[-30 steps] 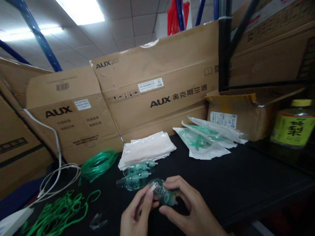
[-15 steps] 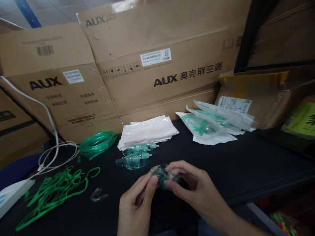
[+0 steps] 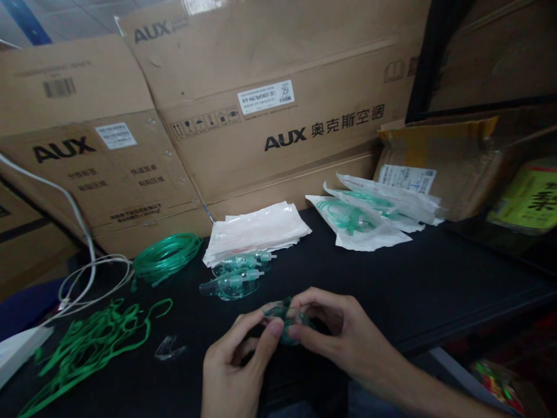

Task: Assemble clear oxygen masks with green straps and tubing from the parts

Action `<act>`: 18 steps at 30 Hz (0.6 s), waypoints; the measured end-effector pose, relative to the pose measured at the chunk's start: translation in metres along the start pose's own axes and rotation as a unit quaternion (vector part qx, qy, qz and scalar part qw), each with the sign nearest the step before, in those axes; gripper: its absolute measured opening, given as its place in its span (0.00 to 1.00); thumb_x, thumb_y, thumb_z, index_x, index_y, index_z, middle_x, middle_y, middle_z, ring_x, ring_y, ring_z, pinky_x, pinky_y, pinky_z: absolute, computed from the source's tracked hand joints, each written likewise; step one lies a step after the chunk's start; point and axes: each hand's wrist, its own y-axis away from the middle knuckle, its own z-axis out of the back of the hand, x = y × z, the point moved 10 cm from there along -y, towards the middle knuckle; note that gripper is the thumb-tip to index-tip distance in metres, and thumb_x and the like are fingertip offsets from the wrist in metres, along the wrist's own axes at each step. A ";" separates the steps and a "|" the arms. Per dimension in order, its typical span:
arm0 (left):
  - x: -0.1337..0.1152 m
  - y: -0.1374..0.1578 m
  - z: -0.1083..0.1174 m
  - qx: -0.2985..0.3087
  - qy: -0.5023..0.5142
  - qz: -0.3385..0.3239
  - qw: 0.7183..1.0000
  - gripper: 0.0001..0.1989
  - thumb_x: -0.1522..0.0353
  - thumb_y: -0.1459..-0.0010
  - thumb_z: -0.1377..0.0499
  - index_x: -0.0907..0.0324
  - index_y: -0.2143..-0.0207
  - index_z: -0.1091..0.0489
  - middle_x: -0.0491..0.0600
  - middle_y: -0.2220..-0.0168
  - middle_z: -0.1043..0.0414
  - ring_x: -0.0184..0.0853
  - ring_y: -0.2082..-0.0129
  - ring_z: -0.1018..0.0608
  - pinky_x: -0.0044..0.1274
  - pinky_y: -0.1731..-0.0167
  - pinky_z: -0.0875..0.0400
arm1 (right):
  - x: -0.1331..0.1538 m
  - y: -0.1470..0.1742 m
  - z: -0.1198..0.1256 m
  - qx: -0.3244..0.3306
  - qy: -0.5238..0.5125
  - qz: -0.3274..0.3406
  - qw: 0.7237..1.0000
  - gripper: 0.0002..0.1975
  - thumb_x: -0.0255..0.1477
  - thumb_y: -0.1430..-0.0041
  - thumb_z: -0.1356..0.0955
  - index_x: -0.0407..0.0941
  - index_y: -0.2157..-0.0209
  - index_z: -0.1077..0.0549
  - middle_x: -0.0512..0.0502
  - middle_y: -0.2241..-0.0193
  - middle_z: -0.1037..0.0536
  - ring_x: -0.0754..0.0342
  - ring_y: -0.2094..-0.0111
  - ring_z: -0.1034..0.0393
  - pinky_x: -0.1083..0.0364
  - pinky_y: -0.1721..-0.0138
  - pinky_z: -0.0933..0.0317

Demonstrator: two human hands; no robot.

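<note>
Between my two hands is a clear green oxygen mask (image 3: 284,313), gripped over the front of the black table. My left hand (image 3: 241,357) pinches its left side with thumb and fingers. On the other side, my right hand (image 3: 337,325) is closed on it too, and the fingers cover much of its shape. Beyond my hands lie a few similar green masks (image 3: 235,283) with pale connectors. A small clear plastic piece (image 3: 169,347) rests left of my left hand, and past it a tangle of green elastic straps (image 3: 100,342).
A coil of green tubing (image 3: 167,255) lies at the back left beside a white cable (image 3: 87,232). White pouches (image 3: 259,232) are stacked in the middle; filled pouches (image 3: 361,226) lie to their right. Large cardboard boxes (image 3: 226,162) wall off the back. A white power strip (image 3: 24,351) is at far left.
The view has shifted slightly, so the surroundings sit a little further left. Both hands keep hold of the mask, which has turned slightly between the fingers.
</note>
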 end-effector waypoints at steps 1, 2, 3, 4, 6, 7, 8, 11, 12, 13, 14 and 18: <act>0.000 -0.001 0.000 0.005 0.002 0.002 1.000 0.22 0.51 0.48 0.29 0.61 0.63 0.15 0.52 0.65 0.15 0.37 0.72 0.16 0.20 0.71 0.19 | 0.001 0.000 0.000 0.000 -0.005 -0.001 1.000 0.11 0.37 0.42 0.23 0.44 0.63 0.22 0.50 0.67 0.22 0.52 0.63 0.29 0.54 0.60 0.37; 0.000 -0.001 -0.001 0.014 0.004 0.002 1.000 0.23 0.50 0.47 0.30 0.61 0.61 0.15 0.53 0.65 0.15 0.38 0.71 0.16 0.20 0.70 0.19 | 0.001 0.000 0.000 0.002 -0.014 -0.002 1.000 0.12 0.38 0.42 0.23 0.44 0.64 0.23 0.50 0.67 0.22 0.53 0.63 0.29 0.54 0.61 0.37; 0.001 -0.002 -0.003 0.028 0.004 0.001 1.000 0.24 0.49 0.45 0.32 0.61 0.60 0.15 0.53 0.64 0.15 0.38 0.69 0.15 0.21 0.69 0.18 | 0.002 0.000 0.000 0.005 -0.025 -0.004 1.000 0.13 0.39 0.42 0.23 0.45 0.64 0.24 0.50 0.67 0.23 0.53 0.64 0.29 0.54 0.61 0.37; 0.002 -0.003 -0.004 0.043 0.004 0.000 0.999 0.25 0.49 0.43 0.33 0.61 0.59 0.15 0.54 0.62 0.15 0.39 0.68 0.15 0.21 0.67 0.18 | 0.003 0.000 -0.001 0.010 -0.036 -0.006 0.999 0.14 0.40 0.42 0.23 0.45 0.64 0.24 0.51 0.68 0.23 0.53 0.64 0.29 0.55 0.61 0.37; 0.006 -0.005 -0.004 0.060 0.004 0.007 0.998 0.25 0.49 0.41 0.35 0.59 0.56 0.15 0.55 0.60 0.15 0.39 0.67 0.15 0.22 0.65 0.18 | 0.005 0.000 -0.004 0.023 -0.057 -0.013 0.998 0.16 0.42 0.42 0.24 0.44 0.64 0.24 0.50 0.67 0.23 0.54 0.64 0.29 0.55 0.62 0.37; 0.010 -0.006 -0.003 0.060 0.005 0.016 0.998 0.24 0.49 0.41 0.35 0.59 0.55 0.16 0.54 0.59 0.15 0.38 0.68 0.15 0.22 0.65 0.18 | 0.005 0.000 -0.005 0.028 -0.065 -0.016 0.997 0.17 0.43 0.42 0.24 0.44 0.63 0.24 0.50 0.67 0.23 0.54 0.64 0.29 0.55 0.61 0.37; 0.013 -0.006 -0.001 0.056 0.007 0.025 0.998 0.24 0.50 0.42 0.34 0.58 0.55 0.16 0.54 0.59 0.15 0.38 0.68 0.15 0.22 0.65 0.17 | 0.005 0.000 -0.005 0.031 -0.070 -0.020 0.997 0.17 0.43 0.42 0.24 0.43 0.62 0.23 0.49 0.67 0.23 0.54 0.64 0.29 0.55 0.61 0.37; 0.018 -0.004 0.001 0.041 0.017 0.045 0.998 0.22 0.50 0.45 0.31 0.58 0.59 0.14 0.54 0.63 0.14 0.38 0.71 0.15 0.22 0.68 0.17 | 0.005 -0.001 -0.005 0.033 -0.075 -0.032 0.996 0.19 0.44 0.43 0.23 0.43 0.62 0.22 0.49 0.67 0.22 0.54 0.65 0.30 0.55 0.62 0.38; 0.017 -0.003 0.001 0.033 0.024 0.046 0.998 0.22 0.50 0.46 0.31 0.58 0.60 0.14 0.53 0.65 0.14 0.39 0.71 0.15 0.22 0.68 0.17 | 0.006 -0.001 -0.004 0.032 -0.075 -0.036 0.996 0.19 0.44 0.44 0.23 0.42 0.63 0.21 0.49 0.68 0.22 0.54 0.66 0.30 0.55 0.63 0.39; 0.015 -0.002 0.002 0.022 0.032 0.045 0.998 0.21 0.50 0.46 0.30 0.58 0.62 0.14 0.53 0.66 0.14 0.39 0.72 0.15 0.22 0.69 0.17 | 0.006 -0.001 -0.003 0.032 -0.075 -0.041 0.996 0.19 0.44 0.45 0.23 0.42 0.64 0.20 0.49 0.69 0.23 0.55 0.67 0.32 0.56 0.64 0.40; 0.013 -0.001 0.002 0.009 0.041 0.043 0.998 0.20 0.51 0.47 0.30 0.58 0.63 0.14 0.53 0.66 0.15 0.38 0.72 0.15 0.22 0.69 0.17 | 0.006 -0.002 -0.003 0.035 -0.076 -0.044 0.996 0.19 0.44 0.45 0.22 0.42 0.65 0.20 0.50 0.70 0.24 0.56 0.68 0.33 0.56 0.66 0.41; 0.006 0.003 0.002 -0.024 0.065 0.038 0.997 0.18 0.52 0.49 0.28 0.57 0.67 0.14 0.52 0.63 0.14 0.37 0.72 0.16 0.21 0.72 0.18 | 0.012 -0.004 -0.001 0.046 -0.083 -0.028 0.995 0.15 0.41 0.45 0.22 0.42 0.67 0.18 0.51 0.71 0.25 0.56 0.68 0.34 0.56 0.65 0.41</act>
